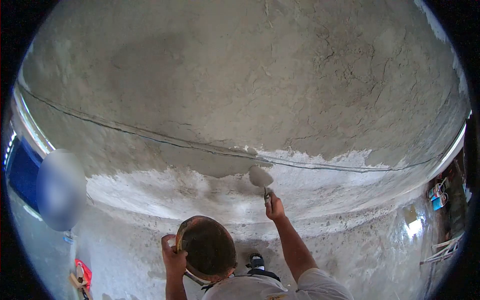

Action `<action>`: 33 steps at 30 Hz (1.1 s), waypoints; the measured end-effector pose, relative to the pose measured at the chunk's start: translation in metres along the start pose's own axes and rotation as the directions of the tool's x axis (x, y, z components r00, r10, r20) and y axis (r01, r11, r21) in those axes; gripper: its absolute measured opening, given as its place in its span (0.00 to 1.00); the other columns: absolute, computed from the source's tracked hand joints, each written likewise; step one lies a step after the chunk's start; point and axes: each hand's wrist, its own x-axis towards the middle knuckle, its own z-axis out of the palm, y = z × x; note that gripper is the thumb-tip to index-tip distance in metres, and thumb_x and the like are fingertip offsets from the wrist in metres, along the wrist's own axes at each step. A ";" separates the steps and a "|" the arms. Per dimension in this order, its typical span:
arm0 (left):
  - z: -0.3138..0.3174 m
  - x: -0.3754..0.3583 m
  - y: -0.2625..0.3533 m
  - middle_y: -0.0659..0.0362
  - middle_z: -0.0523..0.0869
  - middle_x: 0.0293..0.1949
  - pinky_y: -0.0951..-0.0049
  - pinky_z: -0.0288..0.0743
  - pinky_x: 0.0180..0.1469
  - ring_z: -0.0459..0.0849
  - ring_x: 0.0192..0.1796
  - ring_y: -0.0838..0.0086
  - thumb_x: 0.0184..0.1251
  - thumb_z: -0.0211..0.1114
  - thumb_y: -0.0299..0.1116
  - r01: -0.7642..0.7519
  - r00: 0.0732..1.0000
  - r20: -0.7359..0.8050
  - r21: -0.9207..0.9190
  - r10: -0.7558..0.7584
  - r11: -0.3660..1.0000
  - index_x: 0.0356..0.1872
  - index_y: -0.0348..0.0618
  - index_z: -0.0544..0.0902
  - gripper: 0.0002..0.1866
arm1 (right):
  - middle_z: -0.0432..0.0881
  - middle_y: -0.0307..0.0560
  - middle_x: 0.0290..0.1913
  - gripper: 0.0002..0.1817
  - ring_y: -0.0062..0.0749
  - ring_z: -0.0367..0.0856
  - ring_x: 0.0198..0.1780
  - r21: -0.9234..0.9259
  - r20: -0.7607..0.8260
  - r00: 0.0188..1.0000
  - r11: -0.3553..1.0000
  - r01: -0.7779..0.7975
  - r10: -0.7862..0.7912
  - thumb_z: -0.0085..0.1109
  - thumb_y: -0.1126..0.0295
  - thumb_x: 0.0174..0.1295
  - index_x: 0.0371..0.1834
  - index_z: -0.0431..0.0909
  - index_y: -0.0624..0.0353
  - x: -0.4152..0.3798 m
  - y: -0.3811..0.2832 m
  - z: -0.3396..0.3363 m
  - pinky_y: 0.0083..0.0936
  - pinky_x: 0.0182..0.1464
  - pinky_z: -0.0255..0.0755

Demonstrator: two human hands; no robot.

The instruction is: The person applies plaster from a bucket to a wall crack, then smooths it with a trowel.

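Rough grey wall fills almost the whole view, and the work in hand looks like plastering it: fresh mortar is being pressed onto the lower part.

Nearest, at the bottom, the left hand (173,256) is closed on the rim of a round pan (207,247), tilted toward the wall. Its inside is dark and crusted, its rim rust-orange. Beside the pan, a shoe (256,260) shows on the speckled, dusty floor (370,255).

Farther, the right hand (274,206) is wrapped around the handle of a trowel (260,177), arm stretched out. The trowel's flat, rounded blade carries a grey lump of mortar and lies against the wall, just below a thin dark line (150,137) that runs across from left to right.

Around the blade the wall (210,70) is pale, whitish and gritty; above the line it is smoother, darker grey, with fine cracks toward the right. As I judge it, the next move calls for firm, even pressure to spread the lump thin and blend it into the damp patch just left of the blade.
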 end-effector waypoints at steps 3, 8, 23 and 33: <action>-0.001 0.004 0.007 0.53 0.85 0.35 0.72 0.75 0.36 0.84 0.35 0.71 0.50 0.58 0.10 0.030 0.999 -0.017 0.028 -0.030 0.999 0.62 0.46 0.66 0.34 | 0.82 0.60 0.28 0.12 0.64 0.82 0.31 -0.162 0.113 0.993 0.987 -0.017 0.035 0.56 0.62 0.73 0.44 0.76 0.61 -0.048 0.016 -0.012 0.51 0.33 0.73; -0.006 0.030 -0.053 0.50 0.84 0.47 0.67 0.80 0.50 0.85 0.48 0.69 0.56 0.59 0.12 -0.153 0.988 0.008 0.110 0.153 0.982 0.63 0.46 0.64 0.33 | 0.88 0.58 0.38 0.13 0.60 0.87 0.44 -0.409 0.325 0.874 0.887 -0.214 0.361 0.64 0.56 0.69 0.45 0.82 0.54 -0.091 -0.021 -0.049 0.48 0.44 0.81; 0.010 0.022 0.027 0.53 0.89 0.37 0.76 0.75 0.35 0.86 0.34 0.76 0.51 0.55 0.12 -0.126 0.986 0.113 0.008 0.125 0.992 0.64 0.42 0.67 0.34 | 0.81 0.40 0.44 0.11 0.33 0.84 0.42 -0.358 0.821 0.516 0.483 0.799 -0.245 0.62 0.63 0.61 0.45 0.78 0.50 0.020 -0.184 -0.017 0.34 0.44 0.79; 0.015 0.029 0.026 0.50 0.90 0.40 0.74 0.80 0.44 0.90 0.40 0.71 0.50 0.55 0.08 -0.111 0.972 0.212 0.035 0.101 0.993 0.65 0.44 0.65 0.36 | 0.80 0.42 0.50 0.14 0.40 0.84 0.52 -0.141 0.856 0.401 0.599 0.789 -0.326 0.63 0.63 0.61 0.51 0.80 0.41 -0.006 -0.162 0.015 0.36 0.52 0.81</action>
